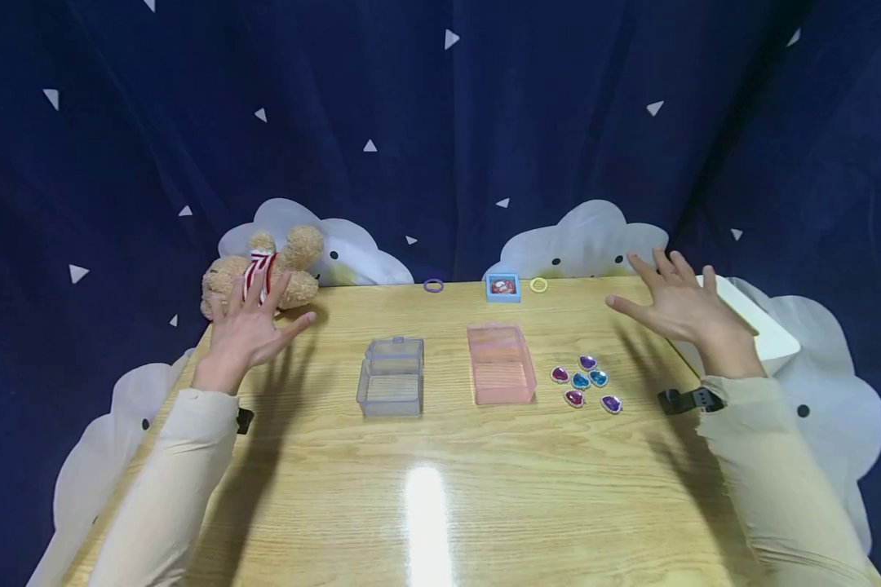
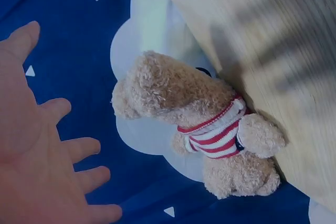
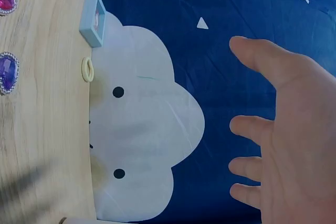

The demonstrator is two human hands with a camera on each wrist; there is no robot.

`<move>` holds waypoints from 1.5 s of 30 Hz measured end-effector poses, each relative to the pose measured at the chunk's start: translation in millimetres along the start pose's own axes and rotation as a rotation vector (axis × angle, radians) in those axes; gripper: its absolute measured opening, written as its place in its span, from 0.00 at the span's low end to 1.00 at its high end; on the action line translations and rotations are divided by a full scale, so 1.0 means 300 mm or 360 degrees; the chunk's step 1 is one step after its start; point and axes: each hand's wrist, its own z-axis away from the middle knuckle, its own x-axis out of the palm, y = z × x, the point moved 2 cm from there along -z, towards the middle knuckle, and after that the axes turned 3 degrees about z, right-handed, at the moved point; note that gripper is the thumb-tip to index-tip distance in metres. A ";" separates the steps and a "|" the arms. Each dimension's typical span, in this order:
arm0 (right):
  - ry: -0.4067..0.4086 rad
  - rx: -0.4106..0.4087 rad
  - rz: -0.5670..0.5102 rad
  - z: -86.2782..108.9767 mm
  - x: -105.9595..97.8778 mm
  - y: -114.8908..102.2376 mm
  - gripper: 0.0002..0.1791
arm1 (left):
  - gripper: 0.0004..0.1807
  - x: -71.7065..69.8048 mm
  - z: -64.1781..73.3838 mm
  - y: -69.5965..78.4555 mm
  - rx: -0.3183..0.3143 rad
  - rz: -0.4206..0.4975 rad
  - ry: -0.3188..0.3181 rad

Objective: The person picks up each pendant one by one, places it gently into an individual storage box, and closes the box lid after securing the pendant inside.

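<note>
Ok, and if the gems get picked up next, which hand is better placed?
Probably the right hand. It is spread, holds nothing and is nearer the gems, which lie on its side of the pink box. The left hand, also empty, is far across by the teddy.

Tabletop: wood-grain look, smooth, glossy enough to throw a bright glare streak. Grey box and pink box: see-through plastic by the look, smooth walls. Gems: faceted, shiny, beaded silvery rims. Teddy bear: rough curly plush; striped shirt reads as knit. Curtain: matt cloth, soft folds. Blue frame, yellow ring: smooth, plastic-looking. White slab: smooth, material unclear. Sleeves: matt, wrinkled cloth.
</note>
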 end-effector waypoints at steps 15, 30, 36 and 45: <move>-0.0050 -0.0048 -0.0085 -0.001 0.004 0.000 0.49 | 0.42 0.010 -0.002 0.031 0.0108 0.0265 -0.0004; 0.0031 -0.0214 -0.0344 -0.007 0.034 -0.049 0.31 | 0.26 0.067 -0.004 0.069 0.0190 0.0928 0.0121; -0.0015 -0.0244 -0.0434 0.000 0.055 -0.053 0.31 | 0.24 0.082 0.008 0.109 0.0170 0.1104 0.0101; 0.0007 -0.0289 -0.0488 0.005 0.088 -0.057 0.28 | 0.21 0.112 0.030 0.194 0.0171 0.1300 0.0093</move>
